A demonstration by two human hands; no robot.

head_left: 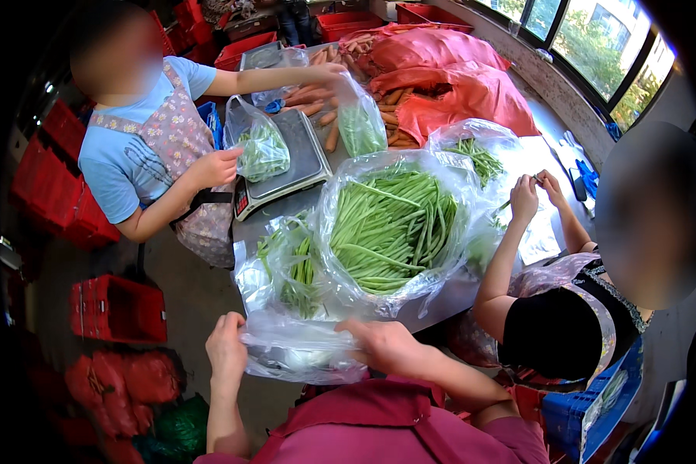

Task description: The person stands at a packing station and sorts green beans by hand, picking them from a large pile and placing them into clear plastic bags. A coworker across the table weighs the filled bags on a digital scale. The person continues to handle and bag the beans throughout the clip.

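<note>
Head view
Left hand (226, 346): fingers curled shut, pinching the left edge of a clear plastic bag (298, 356).
Right hand (387, 346): lies on the bag's right side, fingers bent and gripping the plastic.
Why held so: it looks like the two hands pull apart to keep the bag stretched wide.
Bag: sits between both hands, close to the body.
Green beans (390, 224): a big open pile just past the hands, easy to reach.
Small bean bag (294, 267): beside the pile, above the left hand.
Scale (286, 158): far past the hands, by a co-worker holding bagged beans.
Carrots (325, 100): farthest away.
</note>
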